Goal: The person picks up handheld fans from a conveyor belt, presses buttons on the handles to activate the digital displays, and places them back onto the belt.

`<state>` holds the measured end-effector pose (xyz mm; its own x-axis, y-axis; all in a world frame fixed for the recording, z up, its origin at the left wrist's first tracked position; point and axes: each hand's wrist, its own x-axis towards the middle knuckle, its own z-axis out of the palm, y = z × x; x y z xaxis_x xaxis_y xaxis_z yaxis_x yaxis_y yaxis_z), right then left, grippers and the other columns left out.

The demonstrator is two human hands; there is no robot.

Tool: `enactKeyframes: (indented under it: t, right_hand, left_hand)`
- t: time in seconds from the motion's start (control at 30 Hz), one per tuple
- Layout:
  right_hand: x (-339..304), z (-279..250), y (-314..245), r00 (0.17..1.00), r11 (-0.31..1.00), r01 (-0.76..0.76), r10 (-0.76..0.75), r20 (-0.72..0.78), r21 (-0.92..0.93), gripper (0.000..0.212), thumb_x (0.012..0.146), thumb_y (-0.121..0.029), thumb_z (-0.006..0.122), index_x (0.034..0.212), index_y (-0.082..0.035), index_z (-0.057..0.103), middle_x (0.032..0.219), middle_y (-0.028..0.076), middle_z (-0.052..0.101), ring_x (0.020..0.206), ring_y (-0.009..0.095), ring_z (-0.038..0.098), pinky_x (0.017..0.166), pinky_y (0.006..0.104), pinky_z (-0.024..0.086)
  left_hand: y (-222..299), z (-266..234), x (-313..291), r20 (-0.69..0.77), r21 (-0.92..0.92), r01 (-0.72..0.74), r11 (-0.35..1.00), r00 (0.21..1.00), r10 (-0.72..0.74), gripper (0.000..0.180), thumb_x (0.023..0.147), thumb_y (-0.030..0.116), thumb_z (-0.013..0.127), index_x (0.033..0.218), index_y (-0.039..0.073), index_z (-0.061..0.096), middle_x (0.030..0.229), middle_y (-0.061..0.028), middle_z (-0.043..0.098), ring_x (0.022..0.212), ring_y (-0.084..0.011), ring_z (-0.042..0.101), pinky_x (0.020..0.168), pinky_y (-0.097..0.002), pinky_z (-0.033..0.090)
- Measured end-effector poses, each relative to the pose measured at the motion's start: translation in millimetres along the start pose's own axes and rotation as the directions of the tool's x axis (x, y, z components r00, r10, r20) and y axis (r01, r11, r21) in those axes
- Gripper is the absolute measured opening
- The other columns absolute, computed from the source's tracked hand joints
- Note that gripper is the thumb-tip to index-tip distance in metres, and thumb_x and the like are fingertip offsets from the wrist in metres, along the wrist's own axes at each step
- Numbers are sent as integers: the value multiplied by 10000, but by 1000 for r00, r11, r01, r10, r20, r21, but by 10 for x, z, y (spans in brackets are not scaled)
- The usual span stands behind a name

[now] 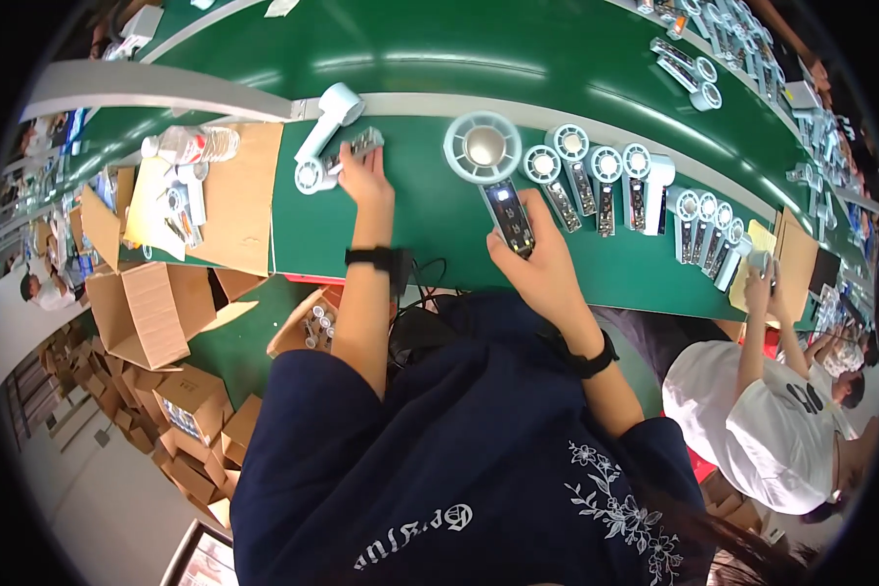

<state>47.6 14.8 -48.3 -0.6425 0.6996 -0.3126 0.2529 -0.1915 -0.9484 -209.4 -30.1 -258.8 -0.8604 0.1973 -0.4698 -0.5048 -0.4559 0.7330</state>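
Observation:
My right hand (542,256) is closed round the handle of a pale blue handheld fan (482,146). The handle's cover is off, so its dark circuit board and a small lit spot show. At the left, my left hand (366,184) is closed on the handle of a second open-handled fan (310,176), which lies low over the green table. Just behind that one rests a white fan (338,105) with its handle closed. To the right of my right hand stands a row of fans, the nearest being an open fan (543,164) with a bare board.
Cardboard (249,195) covers the table's left end, with a plastic bottle (200,145) and fan parts. A co-worker (742,420) handles a fan at the right, beside another fan group (710,215). Open cartons (151,308) stand on the floor at left; a metal rail (410,105) crosses behind.

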Motion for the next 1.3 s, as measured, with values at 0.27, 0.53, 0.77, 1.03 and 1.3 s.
enactKeyframes:
  t: [0.27,0.53,0.77,1.03,1.3]
  right_hand:
    - [-207,-267,108,993,987,-67,81,-86,148,319,846,-45,595,1123,-47,437,706,-39,484,523,20,413,451,173,309]
    - [-261,-455,32,985,970,-133,152,-84,202,415,860,-54,592,1216,6,387,690,-30,483,494,21,404,420,178,298]
    - [-204,-416,132,983,999,5,4,-186,47,470,857,-79,623,1241,18,369,711,-16,492,508,30,414,438,191,323]
    - [-357,-362,-210,992,976,22,5,-122,216,419,862,-66,609,1202,12,376,734,-6,486,520,31,421,452,189,324]
    - [-501,-434,-312,977,895,126,-38,-208,429,300,955,-223,425,1162,-7,400,736,41,504,485,62,419,422,192,300]
  left_hand:
    - [515,-668,-614,46,90,121,989,991,-126,261,913,259,482,1077,57,471,910,-83,524,746,-191,512,701,-297,482]
    - [742,-605,-899,349,223,200,954,897,-270,287,949,327,389,1069,87,490,833,-26,511,570,-111,409,429,-234,283]
    - [950,71,-1477,564,332,175,927,751,-344,338,968,334,361,1121,43,441,810,-24,452,553,-86,393,397,-209,270]
    - [939,777,-2044,699,393,12,919,645,-308,324,967,324,355,1101,33,404,899,-39,449,530,-75,394,390,-191,274]
    - [1001,1014,-2409,817,396,99,913,416,-399,335,971,309,345,1155,28,352,926,-73,475,525,-81,438,407,-202,318]
